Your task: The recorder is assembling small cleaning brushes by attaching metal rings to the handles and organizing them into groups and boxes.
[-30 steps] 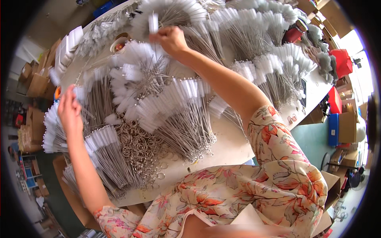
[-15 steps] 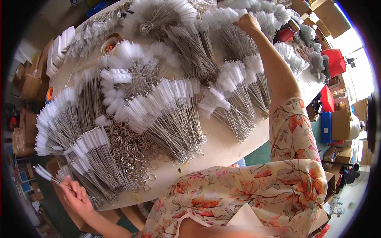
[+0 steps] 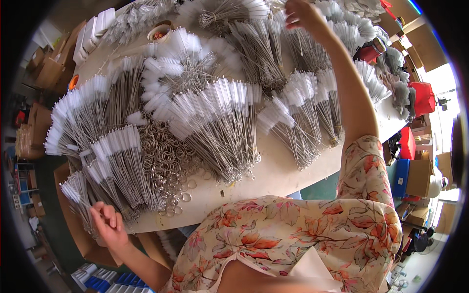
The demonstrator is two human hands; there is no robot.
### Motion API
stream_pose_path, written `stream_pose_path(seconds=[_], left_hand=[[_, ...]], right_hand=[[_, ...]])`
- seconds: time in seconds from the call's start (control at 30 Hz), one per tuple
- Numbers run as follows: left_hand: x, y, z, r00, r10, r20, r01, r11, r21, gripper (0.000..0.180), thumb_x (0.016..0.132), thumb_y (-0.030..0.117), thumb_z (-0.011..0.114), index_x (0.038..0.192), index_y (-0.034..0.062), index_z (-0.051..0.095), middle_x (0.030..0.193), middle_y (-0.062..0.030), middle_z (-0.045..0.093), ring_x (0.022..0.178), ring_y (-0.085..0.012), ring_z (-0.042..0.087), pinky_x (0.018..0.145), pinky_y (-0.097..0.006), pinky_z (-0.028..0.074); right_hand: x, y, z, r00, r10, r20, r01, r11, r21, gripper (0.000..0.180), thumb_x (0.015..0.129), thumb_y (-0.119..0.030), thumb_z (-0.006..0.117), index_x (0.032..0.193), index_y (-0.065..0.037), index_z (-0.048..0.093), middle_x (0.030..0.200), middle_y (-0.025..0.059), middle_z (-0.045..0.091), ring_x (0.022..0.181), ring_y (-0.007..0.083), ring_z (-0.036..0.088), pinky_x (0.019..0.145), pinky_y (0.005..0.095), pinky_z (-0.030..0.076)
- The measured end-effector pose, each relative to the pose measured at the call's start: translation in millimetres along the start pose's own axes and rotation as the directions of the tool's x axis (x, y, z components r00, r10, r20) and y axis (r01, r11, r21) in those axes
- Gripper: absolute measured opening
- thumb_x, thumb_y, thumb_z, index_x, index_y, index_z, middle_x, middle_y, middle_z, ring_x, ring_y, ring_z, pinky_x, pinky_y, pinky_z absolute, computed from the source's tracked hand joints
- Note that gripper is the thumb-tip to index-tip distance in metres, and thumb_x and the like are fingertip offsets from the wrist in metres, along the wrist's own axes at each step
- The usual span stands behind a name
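Bundles of thin wire brushes with white bristle tips [image 3: 215, 112] cover a beige table [image 3: 293, 176]. My left hand [image 3: 110, 224] is at the table's near left edge, closed on the wire stem of a single brush [image 3: 70, 191] whose white tip points up and left. It sits next to small brush bundles [image 3: 122, 166]. My right hand [image 3: 300, 14] reaches across to the far side, fingers curled above the brush bundles [image 3: 303, 53] there. Whether it holds anything is unclear.
A heap of metal rings [image 3: 163, 156] lies between the bundles at the near middle. A round roll [image 3: 159, 31] stands at the far left. Cardboard boxes [image 3: 46, 73] are stacked left of the table, red and blue bins [image 3: 420, 97] to the right.
My left hand has dropped from the table's left side to its near left edge and now grips one brush. My right hand has swung rightward along the far side.
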State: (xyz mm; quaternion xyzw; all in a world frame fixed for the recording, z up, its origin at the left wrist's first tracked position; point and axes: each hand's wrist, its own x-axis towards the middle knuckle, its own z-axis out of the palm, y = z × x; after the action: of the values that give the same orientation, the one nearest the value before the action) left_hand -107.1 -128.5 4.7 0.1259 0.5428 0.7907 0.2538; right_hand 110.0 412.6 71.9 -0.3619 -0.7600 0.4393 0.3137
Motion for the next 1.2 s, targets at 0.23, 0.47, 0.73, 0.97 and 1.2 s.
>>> stream_pose_path(seconds=[0.23,0.47,0.73,0.97,1.2], left_hand=[[-22.2,-18.6,20.0,1.000,-0.018,0.003,0.019,1.000,-0.024,0.032,0.095,0.031,0.040,0.097,0.0030,0.055,0.063,0.0013,0.041,0.045,-0.0025,0.030,0.033,-0.016,0.020],[-60.1,-18.8,-13.7,0.996,0.003,-0.085,-0.007,0.999,-0.044,0.031,0.094,0.031,0.041,0.094,0.0026,0.054,0.064,0.0004,0.043,0.045,-0.0026,0.030,0.034,-0.016,0.021],[-63.8,-34.7,-12.8,0.974,0.005,-0.229,-0.019,0.998,-0.061,0.029,0.093,0.028,0.043,0.090,0.0016,0.055,0.065,-0.0005,0.044,0.049,-0.0062,0.033,0.042,-0.020,0.028],[-42.6,-40.0,5.0,0.998,0.061,-0.025,-0.060,0.998,0.025,0.028,0.092,0.022,0.046,0.089,-0.0020,0.060,0.062,0.0012,0.040,0.050,-0.0044,0.032,0.044,-0.019,0.024],[-16.5,-35.5,115.4,0.910,0.267,0.316,-0.324,0.935,0.145,0.021,0.091,0.013,0.048,0.103,0.0001,0.058,0.059,0.0013,0.046,0.044,-0.0025,0.037,0.038,-0.018,0.028]], right_hand=[[9.7,42.3,103.5,0.977,0.086,0.197,0.107,0.601,-0.792,0.027,0.070,-0.020,0.059,0.093,-0.007,0.065,0.099,0.0117,0.064,0.095,0.0292,0.060,0.081,0.0380,0.047],[23.1,43.9,112.0,0.973,0.203,0.107,0.008,0.433,-0.902,0.044,0.068,-0.028,0.068,0.107,-0.009,0.061,0.112,0.0124,0.059,0.106,0.0285,0.056,0.086,0.0405,0.046],[62.4,71.1,95.7,0.912,0.273,0.305,0.190,0.379,-0.906,0.057,0.052,-0.038,0.080,0.098,-0.007,0.065,0.096,0.0120,0.064,0.090,0.0273,0.062,0.078,0.0353,0.049],[49.8,30.0,22.3,0.978,-0.039,0.206,0.190,0.576,-0.795,0.044,0.062,-0.047,0.068,0.084,-0.010,0.069,0.078,0.0105,0.066,0.077,0.0255,0.063,0.070,0.0361,0.050],[-88.6,-68.0,78.9,0.801,-0.368,0.471,0.158,0.891,0.427,0.024,0.095,-0.023,0.040,0.095,-0.004,0.056,0.099,0.0052,0.057,0.092,0.0147,0.056,0.081,0.0322,0.048]])
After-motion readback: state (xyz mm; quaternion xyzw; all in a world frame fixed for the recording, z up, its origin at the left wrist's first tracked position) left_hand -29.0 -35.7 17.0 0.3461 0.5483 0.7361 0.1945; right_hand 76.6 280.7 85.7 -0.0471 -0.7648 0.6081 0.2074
